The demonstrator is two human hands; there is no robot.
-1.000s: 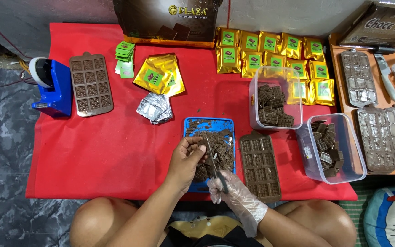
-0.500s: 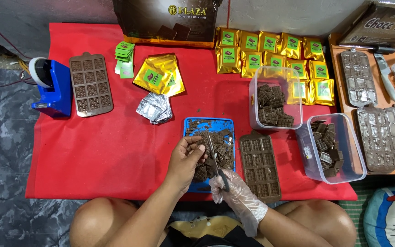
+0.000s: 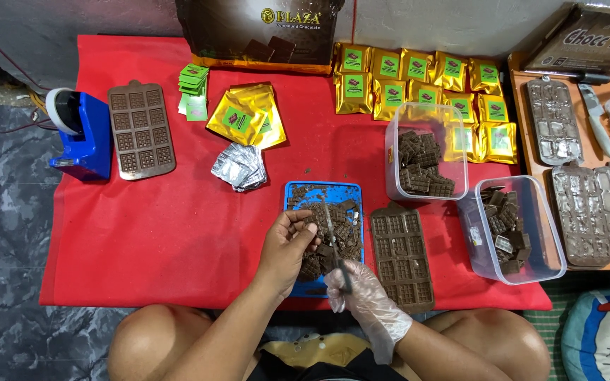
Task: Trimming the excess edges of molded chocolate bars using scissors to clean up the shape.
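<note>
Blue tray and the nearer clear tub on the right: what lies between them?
In the head view, a brown chocolate mould lies on the red cloth between the blue tray and the tub.

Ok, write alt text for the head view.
A person's bare left hand holds a chocolate piece over a blue tray of chocolate, while the gloved right hand holds a knife to it, on a red cloth with moulds and gold packets.

Left of the left hand's fingers (image 3: pixel 298 227), bare red cloth (image 3: pixel 178 233) is left open. Just right of them, passage is blocked by the chocolate mould (image 3: pixel 400 255) and two clear tubs (image 3: pixel 425 152).
</note>
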